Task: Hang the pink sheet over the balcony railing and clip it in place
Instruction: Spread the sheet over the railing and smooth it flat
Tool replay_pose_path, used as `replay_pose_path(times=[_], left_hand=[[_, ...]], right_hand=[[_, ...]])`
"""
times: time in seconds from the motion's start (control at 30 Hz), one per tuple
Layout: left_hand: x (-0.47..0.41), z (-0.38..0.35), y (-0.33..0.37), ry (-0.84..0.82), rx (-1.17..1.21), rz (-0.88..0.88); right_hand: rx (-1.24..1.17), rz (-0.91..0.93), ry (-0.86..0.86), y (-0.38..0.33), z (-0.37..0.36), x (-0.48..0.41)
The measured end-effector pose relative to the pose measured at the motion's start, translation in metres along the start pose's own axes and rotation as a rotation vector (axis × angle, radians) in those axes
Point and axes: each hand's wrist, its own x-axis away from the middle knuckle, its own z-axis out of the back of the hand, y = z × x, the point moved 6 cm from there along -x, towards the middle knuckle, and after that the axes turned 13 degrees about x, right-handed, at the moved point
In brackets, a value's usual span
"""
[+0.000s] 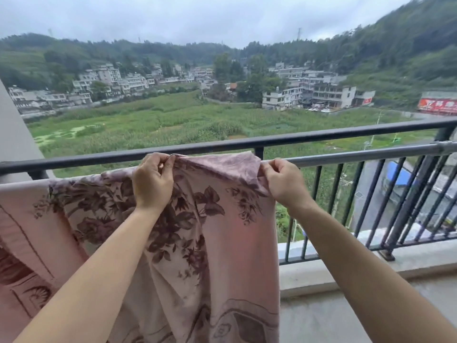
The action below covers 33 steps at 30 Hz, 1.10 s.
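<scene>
Over round metal railing (346, 158): soft pink floral sheet (217, 219) draping, creased; left hand (153, 180), right hand (282, 180) pinching its top edge, fingers curled.

A home's upper-floor balcony: dark metal railing (321, 135) on a concrete kerb (358, 264), overlooking green fields (173, 117), village houses (331, 94) and wooded hills (395, 45).
</scene>
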Motion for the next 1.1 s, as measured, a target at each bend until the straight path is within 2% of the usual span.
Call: replay_pose_path(times=[0.13, 0.23, 0.3, 0.37, 0.4, 0.47, 0.6, 0.67, 0.73, 0.8, 0.87, 0.93, 1.03, 1.1], left_hand=[[-0.007, 0.016, -0.027, 0.017, -0.091, 0.1], [-0.005, 0.018, -0.023, 0.008, -0.094, 0.038], [-0.003, 0.016, -0.015, 0.007, -0.086, 0.002], [-0.006, 0.014, -0.011, -0.011, -0.083, -0.014], [-0.009, 0.014, -0.013, -0.024, -0.072, -0.012], [-0.015, 0.021, -0.017, -0.023, -0.017, 0.009], [-0.028, 0.056, -0.019, 0.19, -0.027, 0.008], [-0.033, 0.074, -0.033, 0.271, -0.1, 0.072], [-0.036, 0.085, -0.059, 0.213, -0.258, 0.225], [-0.031, 0.092, -0.075, 0.135, -0.364, 0.367], [-0.022, 0.09, -0.059, 0.17, -0.342, 0.297], [-0.007, 0.073, -0.021, 0.189, -0.261, 0.158], [0.026, 0.02, 0.024, -0.004, -0.185, 0.076], [0.043, -0.016, 0.038, -0.137, -0.273, 0.114]], right_hand=[[0.057, 0.128, 0.165, -0.017, 0.019, 0.009], [0.078, 0.116, 0.212, -0.03, 0.022, 0.005], [0.139, 0.111, 0.041, -0.041, 0.012, -0.003], [0.332, 0.134, -0.205, -0.052, -0.009, -0.007], [0.452, 0.181, -0.256, -0.058, -0.016, -0.01], [0.524, 0.294, -0.185, -0.078, -0.015, -0.018], [0.065, 0.364, 0.013, -0.127, -0.008, -0.024], [-0.093, 0.422, -0.115, -0.146, -0.03, -0.019], [-0.044, 0.478, -0.359, -0.151, -0.064, -0.013], [0.048, 0.502, -0.416, -0.139, -0.071, -0.02], [0.068, 0.463, -0.325, -0.12, -0.056, -0.038], [0.112, 0.414, -0.332, -0.098, -0.045, -0.053], [0.269, 0.43, -0.472, -0.076, -0.049, -0.061], [0.344, 0.474, -0.492, -0.07, -0.051, -0.059]])
